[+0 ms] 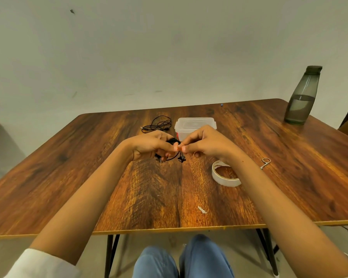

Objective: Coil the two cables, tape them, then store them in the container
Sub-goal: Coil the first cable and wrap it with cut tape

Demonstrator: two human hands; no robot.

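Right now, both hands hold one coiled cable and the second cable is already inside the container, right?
Not quite. In the head view the left hand and right hand do hold the coiled cable, but the second cable lies loose on the table, just left of the container, not inside it.

On the surface (pixel 109 177), a loose cable (pixel 158 125) lies just left of the container (pixel 195 125). The tape roll (pixel 224 174) sits nearer, right of centre. A bottle (pixel 302 97) stands at the far right corner.
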